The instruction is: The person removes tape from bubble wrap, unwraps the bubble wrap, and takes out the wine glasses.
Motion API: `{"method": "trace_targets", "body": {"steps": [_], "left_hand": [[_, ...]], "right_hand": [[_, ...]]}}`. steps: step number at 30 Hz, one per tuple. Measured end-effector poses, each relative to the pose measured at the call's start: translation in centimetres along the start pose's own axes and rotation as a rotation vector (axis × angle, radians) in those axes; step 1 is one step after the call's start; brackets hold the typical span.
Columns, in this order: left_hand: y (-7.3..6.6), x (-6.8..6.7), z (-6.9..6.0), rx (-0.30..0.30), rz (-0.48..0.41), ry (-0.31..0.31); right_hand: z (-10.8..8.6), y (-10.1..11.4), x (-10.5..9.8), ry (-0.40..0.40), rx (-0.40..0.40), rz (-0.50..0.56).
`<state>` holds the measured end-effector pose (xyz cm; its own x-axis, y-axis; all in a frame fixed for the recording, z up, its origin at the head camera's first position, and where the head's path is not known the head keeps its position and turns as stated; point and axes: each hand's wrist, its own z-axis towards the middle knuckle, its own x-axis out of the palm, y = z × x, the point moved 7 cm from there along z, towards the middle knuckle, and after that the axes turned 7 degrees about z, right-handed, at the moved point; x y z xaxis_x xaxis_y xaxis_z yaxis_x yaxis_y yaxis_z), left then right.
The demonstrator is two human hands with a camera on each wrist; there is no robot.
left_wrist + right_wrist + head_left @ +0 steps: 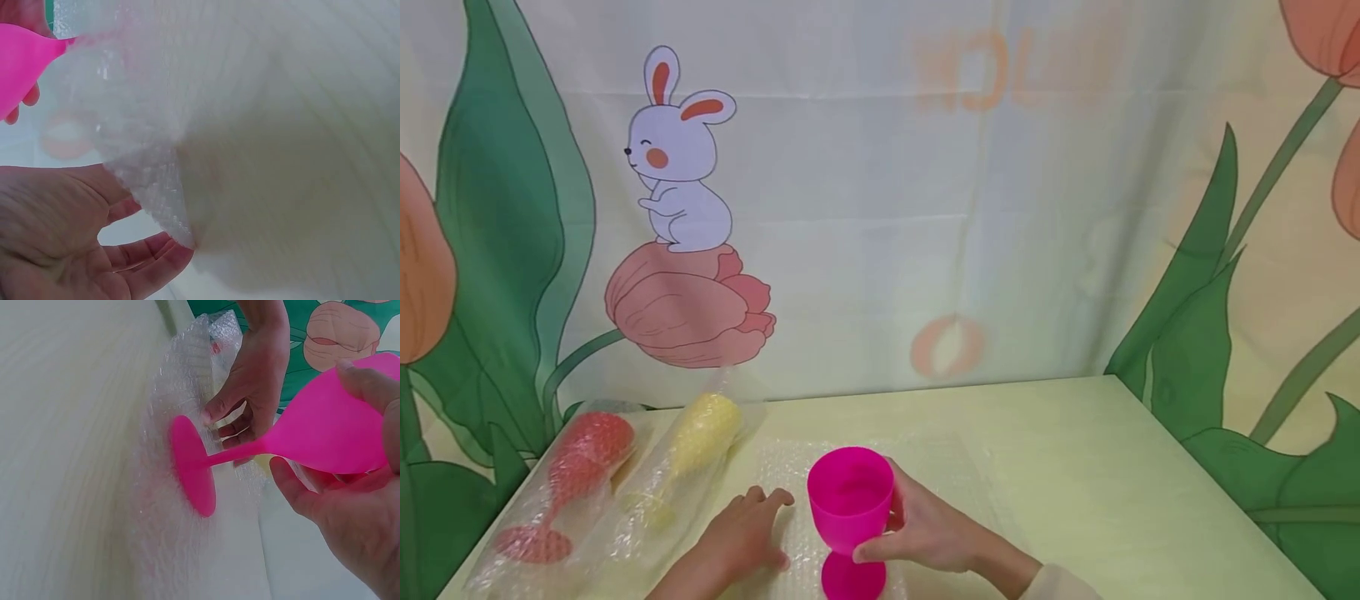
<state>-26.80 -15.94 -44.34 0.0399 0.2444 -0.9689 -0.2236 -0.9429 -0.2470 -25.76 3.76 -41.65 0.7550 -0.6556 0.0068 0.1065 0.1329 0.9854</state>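
Observation:
A bright pink plastic goblet (pixel 850 508) stands upright over a flat sheet of bubble wrap (pixel 793 467). My right hand (pixel 928 521) grips its bowl from the right side, thumb in front. The right wrist view shows the goblet's round foot (pixel 192 465) at the bubble wrap, with the thin stem in plain sight. To the left of the goblet, my left hand (pixel 741 533) has its thumb and forefinger spread apart and does not touch the goblet. In the left wrist view the fingertips of that hand (pixel 56 231) are at the bubble wrap's edge (pixel 165 206).
On the table's left side lie a red goblet (pixel 580 458) and a yellow goblet (pixel 703 429), both wrapped in bubble wrap. The pale yellow tabletop (pixel 1112 483) extends to the right. Behind it hangs a curtain (pixel 865 208) printed with a rabbit and tulips.

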Motion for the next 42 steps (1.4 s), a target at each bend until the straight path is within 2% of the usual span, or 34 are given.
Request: {"method": "trace_targets", "body": {"steps": [7,14,21,25,34,42], "left_hand": [[0.3,-0.2,0.1,0.030,0.021,0.006],[0.4,0.0,-0.1,0.028,0.012,0.117],[-0.1,0.1,-0.2,0.041,0.045,0.151],[-0.2,0.2,-0.3,0.041,0.054,0.147],[-0.6,0.1,-0.9,0.054,-0.005,0.072],[-0.5,0.6,-1.1,0.052,-0.019,0.087]], "right_hand": [[0.0,0.6,0.2,0.023,-0.051,-0.014],[-0.2,0.5,0.1,0.000,-0.057,-0.013],[-0.4,0.4,-0.1,-0.054,-0.044,-0.003],[-0.5,0.4,0.0,-0.054,-0.045,0.019],[-1.0,0.6,-0.2,-0.075,-0.039,-0.019],[-1.6,1.1,-1.1,-0.116,-0.042,-0.040]]}}
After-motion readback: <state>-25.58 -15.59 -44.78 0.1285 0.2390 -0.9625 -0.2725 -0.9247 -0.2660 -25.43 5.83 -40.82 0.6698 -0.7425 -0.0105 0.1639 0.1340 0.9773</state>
